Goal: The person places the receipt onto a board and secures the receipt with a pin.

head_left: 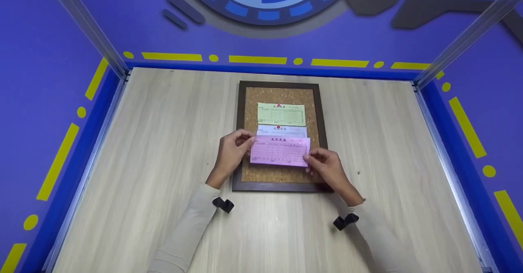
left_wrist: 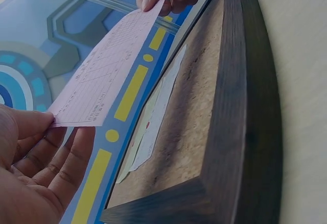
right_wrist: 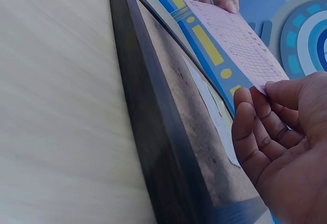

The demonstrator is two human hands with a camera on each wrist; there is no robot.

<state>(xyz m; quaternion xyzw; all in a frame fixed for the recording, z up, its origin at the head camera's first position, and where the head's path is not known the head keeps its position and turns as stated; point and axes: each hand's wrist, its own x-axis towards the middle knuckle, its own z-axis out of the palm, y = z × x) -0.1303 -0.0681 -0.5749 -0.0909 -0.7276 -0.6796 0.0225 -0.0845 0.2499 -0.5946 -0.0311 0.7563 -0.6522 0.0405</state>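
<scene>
Between my two hands a pink printed form (head_left: pixel 280 152) is held up above a framed cork board (head_left: pixel 282 175). My left hand (head_left: pixel 233 152) pinches its left edge between thumb and fingers. The lower right corner is pinched by my right hand (head_left: pixel 327 167). In both wrist views the pink form (left_wrist: pixel 102 76) is lifted clear of the cork. A green form (head_left: pixel 281 115) is fixed to the board with a red pin (head_left: pixel 279 105). Below it a white form (head_left: pixel 292 132) has its own red pin (head_left: pixel 278 127); the pink form hides its lower part in the head view.
The board's dark wooden frame (head_left: pixel 238 117) lies on a pale wood-grain table (head_left: pixel 171 134). Blue walls (head_left: pixel 269 44) with yellow marks rise behind and at both sides. Black wrist bands (head_left: pixel 223 204) are on both sleeves.
</scene>
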